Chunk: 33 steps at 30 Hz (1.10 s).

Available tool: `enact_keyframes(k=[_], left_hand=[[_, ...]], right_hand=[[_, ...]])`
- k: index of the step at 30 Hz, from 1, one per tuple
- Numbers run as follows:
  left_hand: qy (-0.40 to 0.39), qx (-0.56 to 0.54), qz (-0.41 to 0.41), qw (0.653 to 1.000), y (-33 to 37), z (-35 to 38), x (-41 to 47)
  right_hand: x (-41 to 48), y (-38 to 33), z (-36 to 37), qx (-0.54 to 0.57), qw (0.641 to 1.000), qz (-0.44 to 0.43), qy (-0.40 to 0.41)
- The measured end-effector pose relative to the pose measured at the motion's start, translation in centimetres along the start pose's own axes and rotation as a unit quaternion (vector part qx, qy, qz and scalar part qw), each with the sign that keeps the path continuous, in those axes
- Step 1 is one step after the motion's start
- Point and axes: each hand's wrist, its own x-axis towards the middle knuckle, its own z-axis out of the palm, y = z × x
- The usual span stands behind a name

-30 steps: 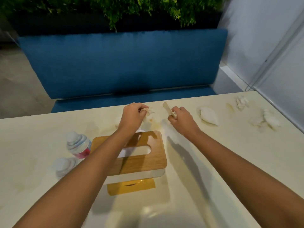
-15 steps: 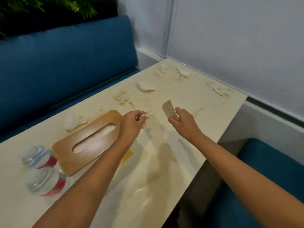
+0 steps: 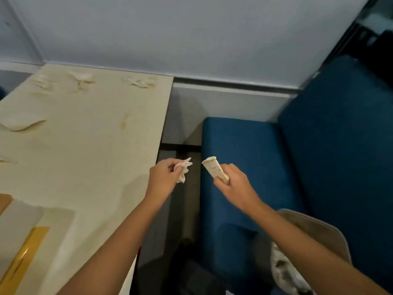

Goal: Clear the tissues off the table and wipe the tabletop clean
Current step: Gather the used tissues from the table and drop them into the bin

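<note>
Past the table's (image 3: pixel 89 150) right edge, over the gap between it and the blue bench seat (image 3: pixel 244 150), both hands are held in the air. The left hand (image 3: pixel 162 180) has its fingers curled round a crumpled tissue (image 3: pixel 183 169), which sticks out beyond the fingertips. The right hand (image 3: pixel 235 187) grips a folded, speckled tissue (image 3: pixel 214 169) at its lower end, the free end tilted up and to the left. The two tissues are near each other but apart.

More loose tissues lie on the table: a shredded one (image 3: pixel 139 81) by the far right corner, two crumpled ones (image 3: pixel 84 78) (image 3: pixel 42 81) along the far edge, and a flat one (image 3: pixel 20 124) at the left. A yellowish stain (image 3: pixel 123 124) marks the bare top between them. At the lower left sit a white box side (image 3: pixel 19 219) and a yellow strip (image 3: pixel 23 254), both cut off by the frame.

A pale wall (image 3: pixel 191 39) runs behind the table and the bench backrest (image 3: pixel 344 145). At the lower right, the right forearm crosses in front of a beige container (image 3: pixel 319 227) with crumpled pale material (image 3: pixel 284 271) inside.
</note>
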Motion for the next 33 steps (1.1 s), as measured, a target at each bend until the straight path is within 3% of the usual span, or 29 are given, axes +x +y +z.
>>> enact_keyframes(k=[7, 12, 19, 23, 28, 33], left_hand=[[-0.16, 0.015, 0.068, 0.985, 3.5, 8.7, -2.5], [-0.267, 0.043, 0.103, 0.957, 4.5, 14.4, -5.6], [-0.365, 0.066, 0.137, 0.919, 5.5, 20.7, -9.5], [-0.399, 0.084, 0.135, 0.903, 5.3, 23.3, -11.2], [-0.464, 0.12, 0.098, 0.872, 4.5, 25.1, -12.3], [-0.456, 0.125, 0.099, 0.876, 4.1, 23.8, -11.6]], right_hand=[[-11.0, 9.9, -3.2, -0.003, 0.977, 0.176, 0.121], [-16.2, 14.6, -3.2, -0.044, 0.939, 0.304, 0.156], [-18.8, 18.2, -2.3, -0.108, 0.89, 0.419, 0.147], [-19.9, 19.9, -2.0, -0.114, 0.862, 0.49, 0.066], [-20.6, 20.5, -2.6, -0.001, 0.865, 0.502, 0.011], [-19.9, 20.2, -4.2, 0.065, 0.862, 0.49, 0.111]])
